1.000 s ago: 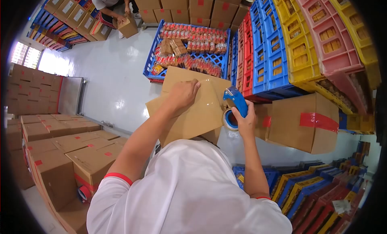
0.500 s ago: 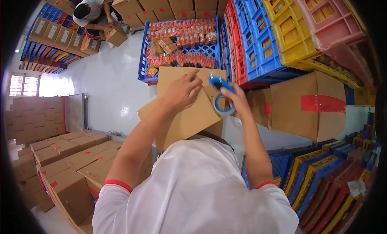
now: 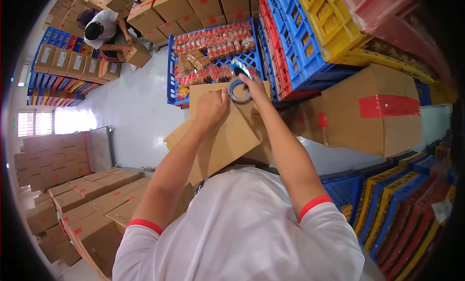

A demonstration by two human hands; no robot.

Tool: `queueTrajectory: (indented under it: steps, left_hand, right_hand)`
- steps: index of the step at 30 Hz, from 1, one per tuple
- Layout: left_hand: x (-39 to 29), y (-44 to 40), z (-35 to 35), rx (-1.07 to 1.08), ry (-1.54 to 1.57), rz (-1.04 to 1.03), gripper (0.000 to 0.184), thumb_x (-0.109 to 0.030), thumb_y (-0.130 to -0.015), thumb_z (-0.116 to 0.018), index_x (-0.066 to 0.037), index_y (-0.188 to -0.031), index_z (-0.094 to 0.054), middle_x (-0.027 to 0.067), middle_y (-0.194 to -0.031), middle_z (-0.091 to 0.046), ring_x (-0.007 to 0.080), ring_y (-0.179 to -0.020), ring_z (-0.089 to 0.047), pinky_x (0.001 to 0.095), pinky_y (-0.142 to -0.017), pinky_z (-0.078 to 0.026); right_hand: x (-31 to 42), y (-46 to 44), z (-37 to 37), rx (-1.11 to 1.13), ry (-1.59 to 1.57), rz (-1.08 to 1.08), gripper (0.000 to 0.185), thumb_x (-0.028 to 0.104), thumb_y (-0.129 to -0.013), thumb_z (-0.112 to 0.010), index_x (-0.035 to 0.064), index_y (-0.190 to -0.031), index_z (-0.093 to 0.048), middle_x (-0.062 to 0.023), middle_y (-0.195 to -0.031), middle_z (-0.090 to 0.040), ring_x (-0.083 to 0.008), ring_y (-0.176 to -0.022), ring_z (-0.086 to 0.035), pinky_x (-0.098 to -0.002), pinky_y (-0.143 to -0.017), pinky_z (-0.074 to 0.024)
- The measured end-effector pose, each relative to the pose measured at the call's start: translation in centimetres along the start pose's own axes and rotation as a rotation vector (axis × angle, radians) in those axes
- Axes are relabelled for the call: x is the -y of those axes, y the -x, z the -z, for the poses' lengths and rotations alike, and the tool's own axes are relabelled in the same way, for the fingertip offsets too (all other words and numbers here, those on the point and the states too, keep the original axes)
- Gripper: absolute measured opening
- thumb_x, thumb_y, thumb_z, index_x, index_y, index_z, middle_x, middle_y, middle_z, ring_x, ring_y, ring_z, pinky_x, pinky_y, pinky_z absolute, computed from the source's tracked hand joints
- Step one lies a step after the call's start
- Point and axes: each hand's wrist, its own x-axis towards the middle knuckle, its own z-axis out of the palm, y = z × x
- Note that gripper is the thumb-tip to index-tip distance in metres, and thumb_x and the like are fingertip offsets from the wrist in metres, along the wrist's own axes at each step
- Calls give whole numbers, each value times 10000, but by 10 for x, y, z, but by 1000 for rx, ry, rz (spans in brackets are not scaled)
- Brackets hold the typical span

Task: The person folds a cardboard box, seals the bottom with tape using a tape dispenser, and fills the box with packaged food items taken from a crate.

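A cardboard box with its flaps partly out is in front of my body. My left hand rests on its upper part, fingers bent and pressed together at the flap; whether they pinch anything is too small to tell. Close to its right, my right hand grips a blue tape dispenser with a roll of tape over the box's far flap. Beyond the box lies a blue crate of packaged food with red and clear wrapping.
Stacked blue, red and yellow crates rise at the right, above a large box with red tape. Closed cartons stand at the lower left. A co-worker handles a small box at the upper left. More crates fill the lower right.
My right hand has moved the dispenser left and away from my body, close to my left hand. My left fingers have drawn together after being spread. The view has shifted.
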Motion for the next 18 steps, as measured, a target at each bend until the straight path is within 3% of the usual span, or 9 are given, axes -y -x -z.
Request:
queueTrajectory:
  steps: [3, 6, 8, 9, 11, 12, 13, 14, 18]
  left_hand:
    - [-2, -1, -1, 65, -126, 25, 479, -345, -1065, -435, 16, -895, -700, 270, -777, -693, 482, -740, -666, 579, -758, -525]
    - [-5, -1, 5, 221, -134, 120, 456, -391, -1060, -485, 9, -1052, -705, 282, -1002, -712, 476, -913, -680, 548, -832, -530]
    - [-13, 4, 9, -50, 199, -20, 442, -393, -1042, -526, 6, -1113, -702, 276, -1306, -638, 446, -1231, -599, 540, -1058, -465]
    - [-17, 10, 13, -61, 203, -45, 442, -393, -1042, -526, 6, -1113, -702, 276, -1306, -638, 446, -1231, -599, 540, -1058, -465]
    - [-32, 30, 13, 169, -62, -550, 438, -412, -996, -590, -8, -1121, -704, 228, -1520, -495, 414, -1481, -371, 612, -1239, -219]
    - [-46, 47, 8, 203, -32, -617, 439, -425, -969, -623, -18, -1107, -710, 218, -1526, -491, 406, -1509, -321, 648, -1244, -139]
    - [-59, 64, 4, 245, -5, -685, 441, -438, -943, -655, -28, -1092, -715, 207, -1533, -487, 398, -1538, -271, 684, -1249, -59]
    - [-69, 77, 3, 278, -17, -707, 413, -422, -919, -681, -42, -1073, -721, 188, -1515, -513, 390, -1526, -302, 698, -1241, -76]
    - [-74, 96, -14, 310, -182, -785, 253, -311, -884, -706, -85, -995, -731, 117, -1447, -598, 364, -1488, -390, 724, -1226, -96]
  right_hand:
    - [-8, 72, 59, 129, 21, -89, 323, 396, -922, -755, 102, -1028, -672, 29, -796, -597, -53, -622, -512, -233, -529, -374]
    - [13, 163, 106, 178, 48, -228, 371, 374, -912, -768, 74, -1098, -654, 29, -781, -578, -37, -588, -478, -201, -504, -343]
    - [21, 209, 117, 144, 91, -182, 442, 342, -890, -795, 62, -1186, -624, 23, -820, -588, -44, -628, -498, -205, -533, -371]
    - [31, 227, 118, 131, 90, -158, 442, 342, -890, -795, 62, -1186, -624, 23, -820, -588, -44, -628, -498, -205, -533, -371]
    - [65, 254, 125, 60, 68, 0, 549, 290, -892, -809, 32, -1312, -567, -45, -1008, -648, -104, -849, -634, -251, -707, -505]
    - [90, 265, 127, 18, 75, 29, 549, 290, -892, -809, 32, -1312, -567, -45, -1008, -648, -104, -849, -634, -251, -707, -505]
    - [116, 279, 126, -49, 108, 274, 589, 275, -897, -806, 25, -1357, -537, -79, -1094, -640, -138, -968, -631, -285, -835, -501]
    - [140, 294, 127, -116, 146, 514, 630, 260, -902, -802, 18, -1403, -507, -112, -1181, -633, -172, -1087, -627, -319, -964, -497]
    - [225, 352, 163, -340, 253, 589, 658, 310, -925, -783, -3, -1433, -506, -136, -1250, -614, -205, -1199, -577, -351, -1090, -418]
